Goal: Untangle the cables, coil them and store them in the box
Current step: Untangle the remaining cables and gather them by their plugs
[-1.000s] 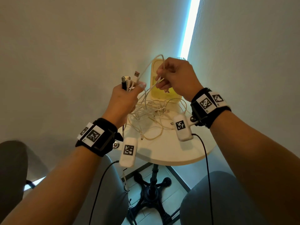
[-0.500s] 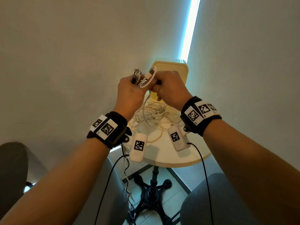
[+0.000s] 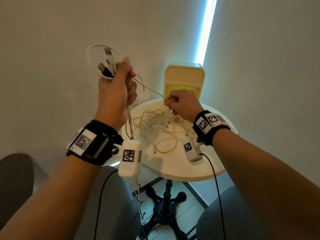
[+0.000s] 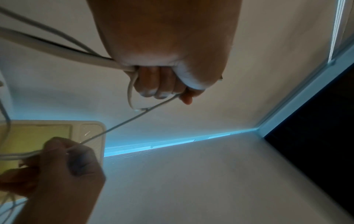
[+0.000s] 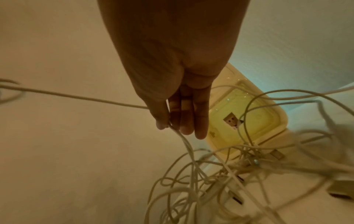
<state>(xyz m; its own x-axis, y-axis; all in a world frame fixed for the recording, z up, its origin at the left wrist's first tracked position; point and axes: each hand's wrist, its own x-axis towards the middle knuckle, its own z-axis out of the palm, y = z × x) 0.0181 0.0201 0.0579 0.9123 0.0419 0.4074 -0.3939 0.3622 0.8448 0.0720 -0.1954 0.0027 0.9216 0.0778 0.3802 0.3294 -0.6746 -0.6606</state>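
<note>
My left hand (image 3: 119,84) is raised at the left and grips a small coil of white cable (image 3: 102,63) with USB plugs sticking out of the fist (image 4: 162,84). One white strand (image 3: 149,89) runs taut from that fist down to my right hand (image 3: 180,104), which pinches it between thumb and fingers (image 5: 168,121) just above the table. Below the right hand lies a tangled pile of white cables (image 3: 155,125) on the round table (image 3: 181,170). The cream box (image 3: 183,80) with its yellow inside stands open at the table's back edge.
Two walls meet in a corner right behind the table, with a bright light strip (image 3: 206,32) along it. A black pedestal base (image 3: 166,203) stands on tiled floor. My knees (image 3: 233,213) sit close under the table's front edge. A cable end dangles below my left wrist.
The hands were together half a second ago; now the left has lifted up and left with the coil, and the right has dropped toward the pile, drawing a strand taut between them.
</note>
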